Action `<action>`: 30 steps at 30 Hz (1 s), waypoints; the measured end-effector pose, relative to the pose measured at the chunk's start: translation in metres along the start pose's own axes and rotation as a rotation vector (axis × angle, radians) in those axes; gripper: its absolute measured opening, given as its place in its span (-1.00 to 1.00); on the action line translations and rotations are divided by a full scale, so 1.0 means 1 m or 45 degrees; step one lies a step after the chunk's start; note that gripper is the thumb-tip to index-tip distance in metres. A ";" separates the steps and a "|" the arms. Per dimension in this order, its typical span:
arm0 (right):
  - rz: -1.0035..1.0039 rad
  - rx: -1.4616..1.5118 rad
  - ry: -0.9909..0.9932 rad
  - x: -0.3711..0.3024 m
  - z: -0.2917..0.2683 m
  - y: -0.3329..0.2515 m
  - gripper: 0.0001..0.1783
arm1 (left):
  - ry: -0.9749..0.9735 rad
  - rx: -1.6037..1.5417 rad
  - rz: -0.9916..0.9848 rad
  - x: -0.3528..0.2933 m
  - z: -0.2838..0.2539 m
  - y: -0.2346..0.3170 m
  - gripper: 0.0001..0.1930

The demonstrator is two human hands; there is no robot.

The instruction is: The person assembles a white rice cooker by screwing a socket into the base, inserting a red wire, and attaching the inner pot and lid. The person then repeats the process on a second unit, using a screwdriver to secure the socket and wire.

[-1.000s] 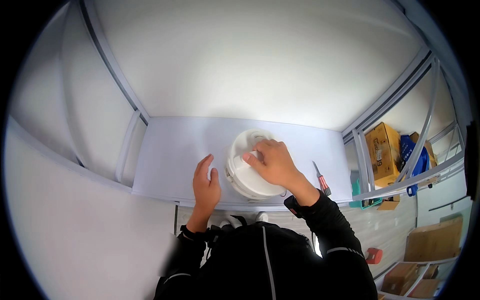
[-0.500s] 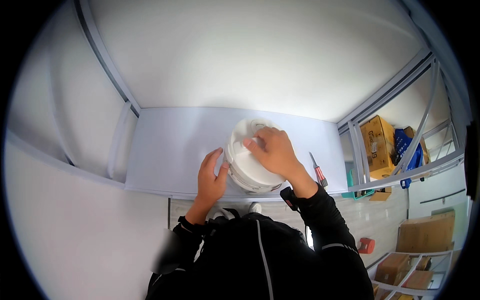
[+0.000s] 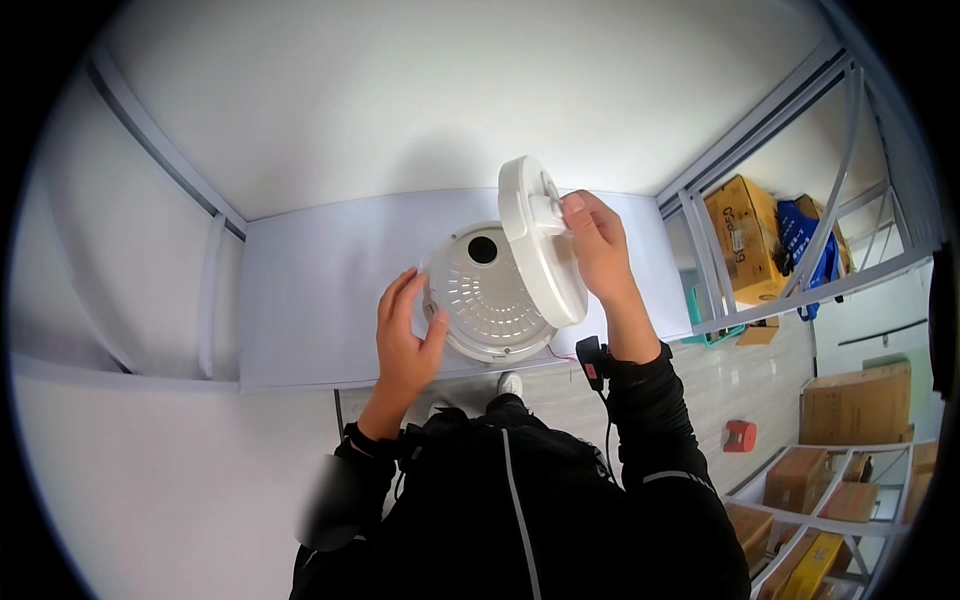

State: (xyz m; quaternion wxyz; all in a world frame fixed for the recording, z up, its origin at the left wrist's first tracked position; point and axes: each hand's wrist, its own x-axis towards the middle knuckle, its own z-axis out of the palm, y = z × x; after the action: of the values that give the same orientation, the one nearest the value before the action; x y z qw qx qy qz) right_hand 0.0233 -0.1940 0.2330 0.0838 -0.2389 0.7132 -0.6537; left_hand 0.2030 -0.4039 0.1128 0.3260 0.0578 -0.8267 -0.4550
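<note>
A round white appliance body (image 3: pixel 490 300) stands on the pale shelf (image 3: pixel 330 300). Its uncovered top shows rings of slots and a dark round hole near the far side. My right hand (image 3: pixel 603 245) is closed on the raised handle of the white lid (image 3: pixel 535 245), which is tilted up steeply over the body's right side and hides part of it. At the body's left rim, my left hand (image 3: pixel 405 325) has its thumb and fingers apart, with the tips at the edge. A thin reddish wire (image 3: pixel 565 357) shows beside the body's near right side.
A white wall rises behind the shelf, with metal frame posts (image 3: pixel 695 260) on the right. Beyond them are a cardboard box (image 3: pixel 742 240), a blue bag (image 3: pixel 815 245) and a teal basket (image 3: pixel 715 335). A red stool (image 3: pixel 740 436) stands on the floor near racks holding boxes (image 3: pixel 797 478).
My right hand has lifted the lid up and tipped it rightward, exposing the slotted top. The red-handled screwdriver on the right is now out of sight. My left hand stays at the left side.
</note>
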 end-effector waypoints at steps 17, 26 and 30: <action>-0.407 -0.648 -0.118 -0.013 0.023 -0.015 -0.56 | -0.328 -0.063 0.018 -0.009 0.000 -0.020 0.20; -0.653 -1.066 -0.322 -0.022 0.054 -0.012 -0.60 | -0.318 -0.146 -0.045 -0.008 0.000 -0.016 0.20; -0.676 -1.162 -0.337 -0.022 0.067 -0.003 -0.58 | -0.326 -0.166 -0.022 -0.002 -0.002 -0.014 0.21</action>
State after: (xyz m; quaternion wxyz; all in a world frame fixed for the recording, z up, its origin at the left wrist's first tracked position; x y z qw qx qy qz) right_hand 0.0722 -0.2441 0.2229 -0.1074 -0.5032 0.8229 -0.2409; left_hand 0.2025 -0.4126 0.1017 0.2170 -0.0150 -0.8296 -0.5142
